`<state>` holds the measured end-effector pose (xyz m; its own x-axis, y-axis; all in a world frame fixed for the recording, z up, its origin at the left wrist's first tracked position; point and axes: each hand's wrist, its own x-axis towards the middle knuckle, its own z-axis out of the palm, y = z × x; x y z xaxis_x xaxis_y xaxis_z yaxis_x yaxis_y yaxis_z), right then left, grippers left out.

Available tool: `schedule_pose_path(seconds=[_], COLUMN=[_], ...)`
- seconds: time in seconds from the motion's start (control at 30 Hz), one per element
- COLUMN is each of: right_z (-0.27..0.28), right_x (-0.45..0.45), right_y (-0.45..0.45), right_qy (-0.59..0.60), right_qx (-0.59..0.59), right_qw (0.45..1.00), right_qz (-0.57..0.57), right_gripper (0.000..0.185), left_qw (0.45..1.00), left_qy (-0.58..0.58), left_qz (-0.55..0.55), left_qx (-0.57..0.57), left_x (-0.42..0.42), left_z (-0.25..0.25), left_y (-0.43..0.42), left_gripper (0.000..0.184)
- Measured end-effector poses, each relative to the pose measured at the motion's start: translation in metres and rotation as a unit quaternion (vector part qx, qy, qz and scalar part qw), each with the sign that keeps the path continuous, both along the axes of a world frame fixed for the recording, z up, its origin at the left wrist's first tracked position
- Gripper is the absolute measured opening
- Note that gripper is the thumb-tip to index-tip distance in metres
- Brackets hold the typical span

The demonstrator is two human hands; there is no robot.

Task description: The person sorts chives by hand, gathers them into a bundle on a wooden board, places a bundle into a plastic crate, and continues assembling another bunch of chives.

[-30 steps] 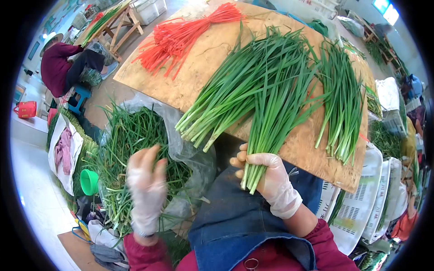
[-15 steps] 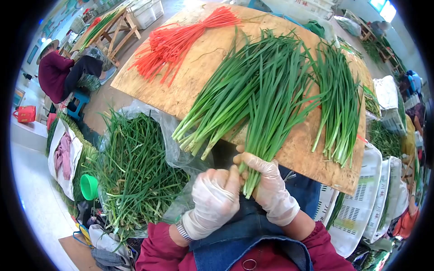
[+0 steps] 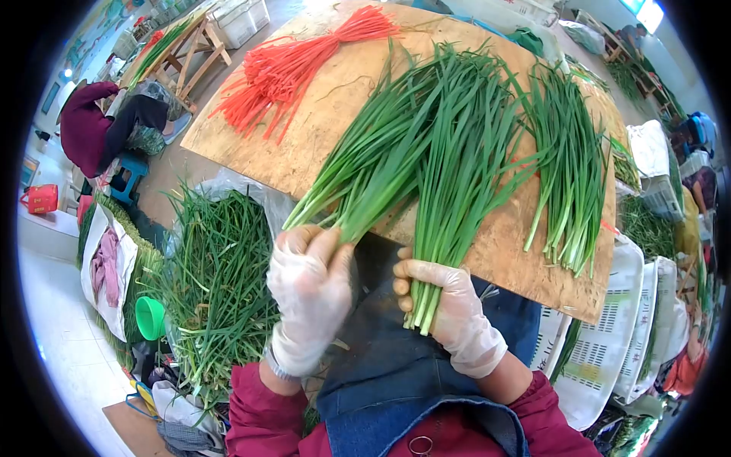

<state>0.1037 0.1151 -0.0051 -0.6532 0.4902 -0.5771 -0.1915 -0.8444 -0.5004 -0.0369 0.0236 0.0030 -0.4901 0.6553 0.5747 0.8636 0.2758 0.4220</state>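
In a thin pale glove, my right hand (image 3: 461, 316) is closed round the stem ends of a bunch of garlic chives (image 3: 464, 167), their pale cut ends sticking out below my fingers. My left hand (image 3: 308, 293), gloved too, has its fingers closed on the lower stems of a second pile of chives (image 3: 373, 164) at the board's near edge. Its fingertips are partly hidden among the stems. A separate bundle of chives (image 3: 567, 175) lies to the right on the wooden board (image 3: 327, 114). Red plastic ties (image 3: 282, 72) are heaped at the board's far left.
A large heap of loose chives (image 3: 221, 282) lies in clear plastic at my left, beside a green cup (image 3: 150, 317). White crates (image 3: 601, 343) stand at the right. A seated person (image 3: 91, 126) in a dark red top is at the far left, near a blue stool (image 3: 129, 177).
My left hand has left the stem ends by my right hand and moved left and up onto the other pile of chives. My right hand keeps its hold in about the same place.
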Motion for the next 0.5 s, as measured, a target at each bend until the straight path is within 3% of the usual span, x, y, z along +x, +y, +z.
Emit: schedule_pose_path(seconds=[0.2,0.37,0.5], right_z=[0.003,0.002,0.006], right_x=[-0.007,-0.003,-0.005], right_y=[-0.006,-0.005,-0.006], right_qy=[0.001,0.001,-0.033], right_qx=[0.04,0.03,0.038], right_qw=[0.999,0.999,0.998], right_qz=[-0.033,-0.02,-0.023], right_gripper=[0.014,0.011,0.007], left_qw=[0.991,0.991,0.96], left_qy=[-0.08,-0.056,-0.238], left_qz=[-0.103,-0.101,-0.086], left_qx=[0.036,0.072,0.124], left_x=[0.047,0.054,0.048], left_z=[-0.001,-0.007,-0.006], left_y=[-0.006,-0.008,-0.013], left_gripper=[0.027,0.024,0.015])
